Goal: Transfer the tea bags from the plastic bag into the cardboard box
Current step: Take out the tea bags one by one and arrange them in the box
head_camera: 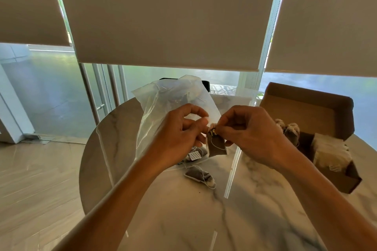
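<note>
Both hands are raised over the middle of the bench (255, 220), working on one tea bag (216, 145). The right hand (253, 134) has its fingers curled and pinches the top of that tea bag, by the string and tag, so the dark sachet hangs free below. The left hand (181, 134) is loosely curled just beside it; its fingertips (205, 121) seem to meet the same top edge, and it appears to hold up the clear plastic bag (173, 108), though which fingers grip the film cannot be told.

Two more tea bags lie under the hands, one (201, 175) on the bare bench, the other (195, 154) at the plastic bag's mouth; more may remain inside. The cardboard box (326, 108) stands open at the right edge of the bench, with tea bags already packed in it.

The step in hand looks like freeing one tea bag, perhaps sorting its string. Next, the right hand should carry it rightwards over the box wall and set it beside the packed ones, keeping the string from snagging.
</note>
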